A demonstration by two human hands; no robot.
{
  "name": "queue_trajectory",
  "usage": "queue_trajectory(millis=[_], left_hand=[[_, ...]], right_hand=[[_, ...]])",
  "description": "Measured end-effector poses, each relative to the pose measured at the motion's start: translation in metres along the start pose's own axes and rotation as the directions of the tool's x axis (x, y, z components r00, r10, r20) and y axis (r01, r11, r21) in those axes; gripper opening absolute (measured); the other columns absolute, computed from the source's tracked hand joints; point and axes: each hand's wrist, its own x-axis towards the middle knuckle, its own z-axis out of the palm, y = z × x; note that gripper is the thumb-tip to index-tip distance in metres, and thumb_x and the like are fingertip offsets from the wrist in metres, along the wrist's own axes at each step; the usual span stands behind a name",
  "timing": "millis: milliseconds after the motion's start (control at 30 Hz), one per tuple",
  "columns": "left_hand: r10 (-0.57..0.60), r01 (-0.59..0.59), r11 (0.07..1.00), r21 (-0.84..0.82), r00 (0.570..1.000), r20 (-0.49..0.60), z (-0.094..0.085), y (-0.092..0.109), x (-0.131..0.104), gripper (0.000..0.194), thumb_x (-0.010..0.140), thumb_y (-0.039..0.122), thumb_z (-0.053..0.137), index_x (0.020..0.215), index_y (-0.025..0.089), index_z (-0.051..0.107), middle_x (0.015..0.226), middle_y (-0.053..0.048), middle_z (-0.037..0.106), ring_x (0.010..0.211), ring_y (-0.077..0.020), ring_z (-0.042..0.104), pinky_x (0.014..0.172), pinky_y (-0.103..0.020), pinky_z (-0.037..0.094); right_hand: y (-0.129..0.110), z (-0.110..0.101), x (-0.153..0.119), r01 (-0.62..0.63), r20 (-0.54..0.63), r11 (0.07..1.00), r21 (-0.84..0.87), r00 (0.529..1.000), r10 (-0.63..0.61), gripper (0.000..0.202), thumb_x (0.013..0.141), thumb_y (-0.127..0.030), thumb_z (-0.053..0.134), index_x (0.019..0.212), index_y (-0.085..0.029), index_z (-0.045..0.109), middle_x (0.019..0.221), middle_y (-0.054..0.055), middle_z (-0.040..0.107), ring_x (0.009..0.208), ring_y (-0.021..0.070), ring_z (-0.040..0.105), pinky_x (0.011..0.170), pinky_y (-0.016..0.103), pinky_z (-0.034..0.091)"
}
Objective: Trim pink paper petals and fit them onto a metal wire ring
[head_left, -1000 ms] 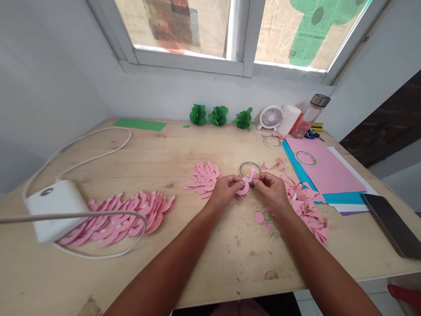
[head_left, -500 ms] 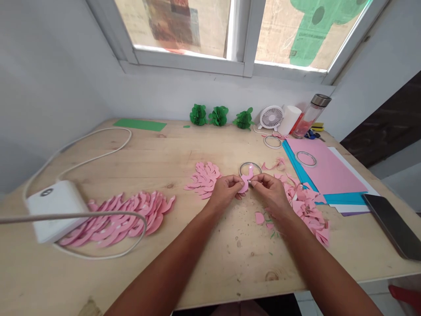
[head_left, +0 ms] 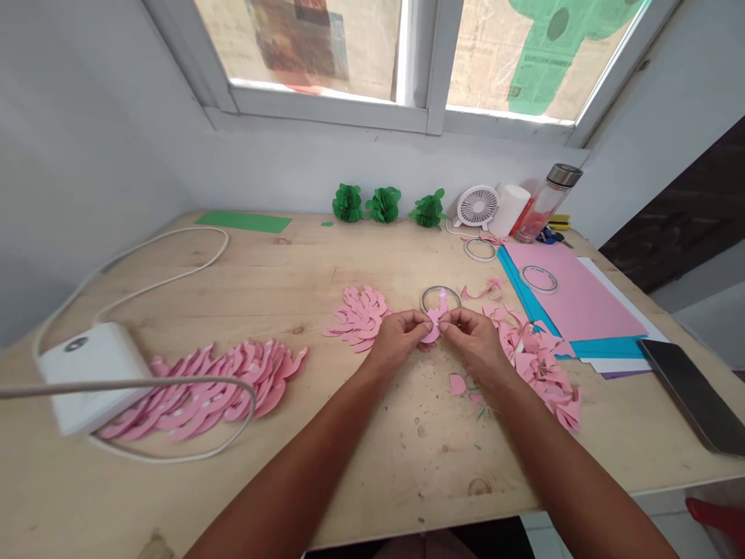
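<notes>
Near the middle of the desk [head_left: 407,466], a little toward its right edge, a curved pink cutout [head_left: 434,316] is held up between two hands. The left hand [head_left: 403,332] has thumb and fingers clamped on its left side; the right hand [head_left: 472,334] has its fingertips pinched together at the cutout's right side, near a small pale spot (tape or glue, too small to tell). Just behind lies a tape ring [head_left: 423,299]. The work looks part done. Toward the desk's left edge is a large pile [head_left: 215,400] of similar curved pieces, many with pale spots, so these are probably ready. Just left of the left hand is a small pile [head_left: 359,317] where such spots are hard to make out; those pieces may be what is left, along with the one in hand. Cutting seems well advanced, judging by the scraps [head_left: 541,361] heaped beside the right forearm, between it and the pink sheet [head_left: 582,303] near the desk's right edge. Three green balls [head_left: 382,205] along the far edge look finished and are well apart from both hands.
</notes>
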Motion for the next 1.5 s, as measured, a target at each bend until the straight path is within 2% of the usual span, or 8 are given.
queue_trajectory(millis=[700,1200,1500], left_hand=[[-0.003,0.003,1.000,0.000,0.999,0.048,0.002,0.002,-0.002,0.013,0.070,0.027,0.060,0.068,0.014,0.060,0.056,0.000,0.061,0.052,-0.0107,0.057,0.054,-0.022,0.046],[-0.013,0.015,0.999,-0.045,0.999,0.035,0.004,0.003,-0.005,0.015,0.067,0.028,0.063,0.065,0.014,0.060,0.058,-0.001,0.061,0.052,-0.0104,0.057,0.055,-0.023,0.047],[-0.007,0.008,0.999,-0.032,0.999,0.049,0.001,-0.003,-0.001,0.018,0.063,0.027,0.068,0.066,0.015,0.056,0.055,0.001,0.059,0.052,-0.0103,0.057,0.052,-0.021,0.046]], right_hand=[[0.010,0.000,0.004,0.043,0.004,0.998,-0.049,0.999,-0.043,0.012,0.070,-0.027,0.057,0.066,-0.016,0.056,0.058,-0.003,0.051,0.051,0.0083,0.044,0.046,0.020,0.032],[0.011,0.000,0.003,0.070,0.000,0.995,-0.067,0.998,-0.070,0.011,0.069,-0.027,0.057,0.066,-0.016,0.056,0.058,-0.003,0.052,0.051,0.0089,0.045,0.047,0.020,0.034],[0.011,0.000,0.004,0.080,0.007,0.994,-0.078,0.997,-0.079,0.010,0.069,-0.026,0.056,0.066,-0.016,0.056,0.058,-0.003,0.052,0.051,0.0094,0.046,0.048,0.021,0.035]])
